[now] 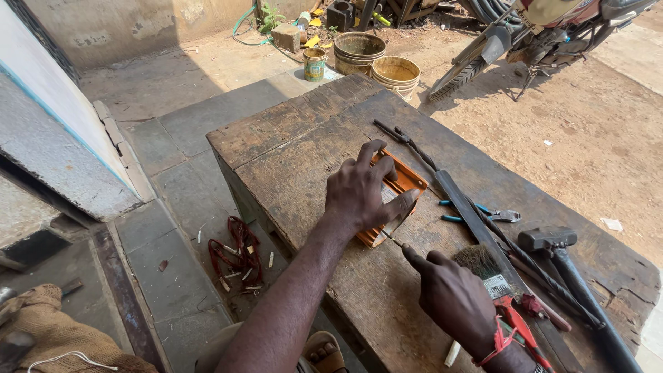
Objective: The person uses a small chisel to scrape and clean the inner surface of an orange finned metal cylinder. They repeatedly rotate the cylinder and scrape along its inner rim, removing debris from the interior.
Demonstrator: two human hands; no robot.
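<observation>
Head view: left hand [362, 190] presses the orange box [394, 197] down — right hand's [452, 297] grip holds a thin tool [395, 240].

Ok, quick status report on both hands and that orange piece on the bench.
Left hand pressed flat on orange casing. Right hand holds thin tool, tip at casing's near edge. Brush, pliers and hammer lie alongside, clear.
</observation>
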